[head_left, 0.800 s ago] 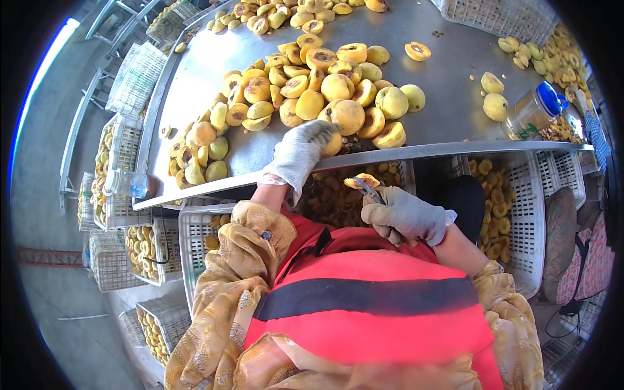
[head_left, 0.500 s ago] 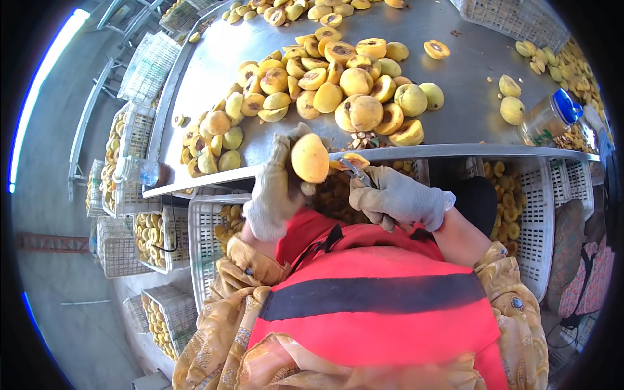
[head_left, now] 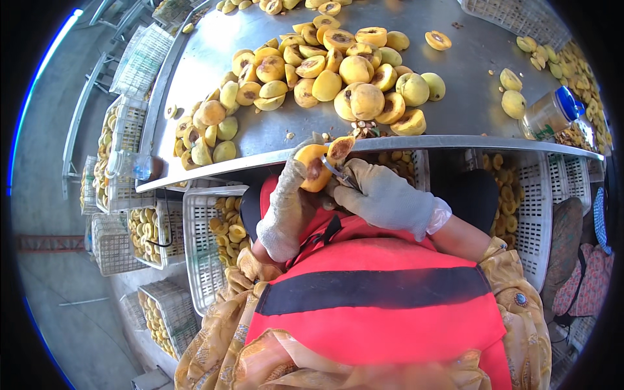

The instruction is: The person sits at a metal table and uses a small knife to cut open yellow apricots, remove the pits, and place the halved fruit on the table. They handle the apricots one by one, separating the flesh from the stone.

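My left hand (head_left: pixel 286 207), in a pale work glove, is closed round a yellow peach half (head_left: pixel 314 174), whose brownish cut face with its pit hollow is turned to the right. My right hand (head_left: pixel 389 196), also gloved, grips a small metal tool (head_left: pixel 338 173) with a thin curved end that reaches to this half. A second peach half (head_left: pixel 340 150) stands just above the tool, cut face showing; whether it rests on the tool or on fingers I cannot tell. Both hands are in front of the metal table's near edge (head_left: pixel 273 158), above my lap.
Halved and whole peaches (head_left: pixel 356 70) are heaped on the table. A clear jar with a blue lid (head_left: pixel 551 114) lies at the right. White plastic crates with peach halves stand below the table, one at the left (head_left: pixel 203 253), another at the right (head_left: pixel 534 221); more crates (head_left: pixel 117 244) line the left.
My hands have come closer together and the right has moved left. The left hand's peach, earlier showing its smooth rounded side, now shows a cut face beside the tool.
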The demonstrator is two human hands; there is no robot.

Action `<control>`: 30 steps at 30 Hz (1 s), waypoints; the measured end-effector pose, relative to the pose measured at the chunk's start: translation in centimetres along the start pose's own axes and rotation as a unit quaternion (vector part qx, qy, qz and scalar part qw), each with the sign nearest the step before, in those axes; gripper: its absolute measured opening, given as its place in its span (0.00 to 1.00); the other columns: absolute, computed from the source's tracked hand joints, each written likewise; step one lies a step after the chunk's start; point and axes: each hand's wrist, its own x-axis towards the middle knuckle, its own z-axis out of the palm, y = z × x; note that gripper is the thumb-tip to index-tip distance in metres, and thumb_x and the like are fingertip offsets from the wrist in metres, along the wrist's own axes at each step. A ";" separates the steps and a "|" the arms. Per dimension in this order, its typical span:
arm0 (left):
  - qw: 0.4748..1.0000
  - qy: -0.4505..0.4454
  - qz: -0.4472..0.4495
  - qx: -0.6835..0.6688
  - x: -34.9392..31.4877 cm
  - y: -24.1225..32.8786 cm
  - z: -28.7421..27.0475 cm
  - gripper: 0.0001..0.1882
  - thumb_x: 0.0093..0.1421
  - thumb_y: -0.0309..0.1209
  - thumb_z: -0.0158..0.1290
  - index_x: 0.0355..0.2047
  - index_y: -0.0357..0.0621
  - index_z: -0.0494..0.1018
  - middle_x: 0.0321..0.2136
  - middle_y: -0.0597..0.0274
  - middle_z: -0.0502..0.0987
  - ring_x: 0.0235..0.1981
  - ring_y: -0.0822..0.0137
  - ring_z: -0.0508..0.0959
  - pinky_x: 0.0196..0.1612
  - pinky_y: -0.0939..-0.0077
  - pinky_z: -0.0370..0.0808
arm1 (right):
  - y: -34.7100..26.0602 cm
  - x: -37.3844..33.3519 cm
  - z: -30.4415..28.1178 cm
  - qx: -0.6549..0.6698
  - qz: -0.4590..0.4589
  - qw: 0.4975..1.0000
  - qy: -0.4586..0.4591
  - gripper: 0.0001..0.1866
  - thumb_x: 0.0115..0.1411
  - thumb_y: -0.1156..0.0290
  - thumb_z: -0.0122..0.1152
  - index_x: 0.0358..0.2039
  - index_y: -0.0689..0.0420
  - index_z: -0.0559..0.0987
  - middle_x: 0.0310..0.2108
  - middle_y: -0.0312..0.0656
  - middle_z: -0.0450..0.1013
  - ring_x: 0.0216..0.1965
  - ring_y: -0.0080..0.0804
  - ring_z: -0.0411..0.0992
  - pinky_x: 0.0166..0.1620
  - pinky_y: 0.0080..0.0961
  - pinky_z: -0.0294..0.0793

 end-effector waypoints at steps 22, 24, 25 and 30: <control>0.943 0.051 0.240 0.225 2.5 -0.7 -0.1 0.15 0.61 0.27 0.51 0.48 0.35 0.71 0.45 0.57 0.75 0.37 0.68 0.76 0.42 0.76 0.75 | -2.9 0.4 1.1 0.059 0.171 0.981 -0.069 0.12 0.62 0.65 0.49 0.40 0.61 0.68 0.16 0.39 0.66 0.11 0.27 0.67 0.10 0.26 0.67; 0.885 0.061 0.295 0.354 2.7 -0.7 -0.4 0.15 0.60 0.26 0.52 0.47 0.35 0.71 0.45 0.55 0.75 0.38 0.65 0.77 0.44 0.73 0.74 | -3.3 0.4 0.8 0.146 0.225 0.957 -0.112 0.14 0.62 0.63 0.48 0.41 0.61 0.68 0.18 0.40 0.66 0.13 0.28 0.67 0.13 0.27 0.68; 0.849 0.065 0.321 0.415 2.8 -0.7 -0.3 0.15 0.60 0.26 0.52 0.47 0.34 0.71 0.45 0.54 0.75 0.38 0.63 0.77 0.45 0.72 0.74 | -3.3 0.3 0.7 0.138 0.224 0.959 -0.108 0.13 0.62 0.63 0.48 0.40 0.61 0.67 0.17 0.40 0.66 0.12 0.28 0.66 0.12 0.27 0.67; 0.845 0.000 0.154 0.511 3.5 1.7 1.1 0.14 0.57 0.30 0.58 0.40 0.34 0.76 0.38 0.54 0.79 0.40 0.64 0.78 0.46 0.71 0.74 | -3.4 0.3 -0.1 0.044 0.207 0.968 -0.133 0.11 0.60 0.65 0.48 0.38 0.59 0.68 0.16 0.38 0.65 0.10 0.26 0.65 0.08 0.24 0.64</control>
